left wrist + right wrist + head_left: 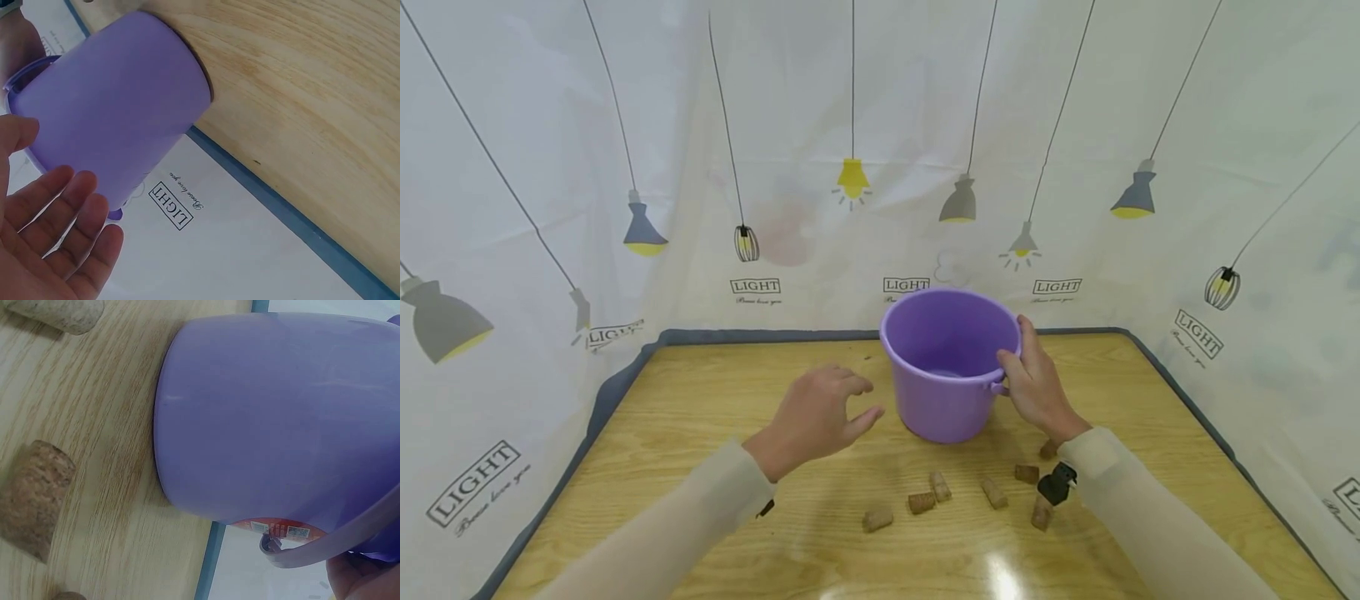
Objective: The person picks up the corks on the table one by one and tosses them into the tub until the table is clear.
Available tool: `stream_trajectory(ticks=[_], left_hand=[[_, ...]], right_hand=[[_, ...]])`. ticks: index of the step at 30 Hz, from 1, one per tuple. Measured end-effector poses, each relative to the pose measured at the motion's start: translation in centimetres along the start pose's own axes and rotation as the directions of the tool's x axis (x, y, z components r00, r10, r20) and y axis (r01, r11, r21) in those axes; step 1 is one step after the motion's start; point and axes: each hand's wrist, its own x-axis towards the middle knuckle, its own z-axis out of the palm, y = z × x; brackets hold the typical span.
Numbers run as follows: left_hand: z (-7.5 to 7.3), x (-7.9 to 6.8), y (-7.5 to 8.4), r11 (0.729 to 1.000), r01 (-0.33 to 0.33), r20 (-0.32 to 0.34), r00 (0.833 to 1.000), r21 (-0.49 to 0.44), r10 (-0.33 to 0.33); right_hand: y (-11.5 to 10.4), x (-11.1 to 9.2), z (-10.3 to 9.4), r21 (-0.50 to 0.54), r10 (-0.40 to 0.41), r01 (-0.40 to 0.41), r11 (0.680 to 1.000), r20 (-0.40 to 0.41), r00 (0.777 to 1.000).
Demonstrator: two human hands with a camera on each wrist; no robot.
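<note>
A purple plastic bucket [942,408] stands upright near the back of the wooden table. My right hand [1036,383] grips its rim on the right side, thumb over the edge and fingers outside. In the right wrist view the bucket's handle [350,540] hangs down along its wall. To the left of the bucket is my left hand [817,412], its fingers relaxed and apart from the wall, holding nothing. Several corks lie loose in front of the bucket, among them a pale cork [877,519], a brown cork [921,502] and a dark cork [1027,473].
The wooden table [700,417] ends at a dark blue edge strip [760,336] along the back and sides. White curtains [805,100] printed with lamps rise behind it on three sides. A black wrist camera [1057,483] sits on my right sleeve.
</note>
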Motion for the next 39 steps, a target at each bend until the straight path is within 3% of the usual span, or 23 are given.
stream_trajectory(ticks=[7, 18, 29, 39], left_hand=[[0.3, -0.7, -0.1, 1.0, 0.011, 0.012, 1.0, -0.004, -0.011], [0.7, -1.7, 0.2, 0.997, 0.071, 0.103, 0.992, -0.002, -0.071], [1.4, -2.3, 0.2, 0.999, 0.045, 0.121, 0.992, -0.012, -0.044], [2.1, -3.1, 0.7, 0.996, 0.085, 0.251, 0.965, -0.016, -0.078]], right_hand=[[0.0, 0.0, 0.0, -0.006, 0.002, -0.001, 1.0, 0.009, 1.0], [-0.1, 0.0, 0.1, -0.022, 0.012, -0.012, 1.0, 0.009, 1.0], [-0.2, -0.1, 0.1, -0.01, 0.013, -0.013, 1.0, 0.004, 1.0], [0.0, 0.0, 0.0, -0.023, 0.001, -0.002, 1.0, -0.005, 1.0]])
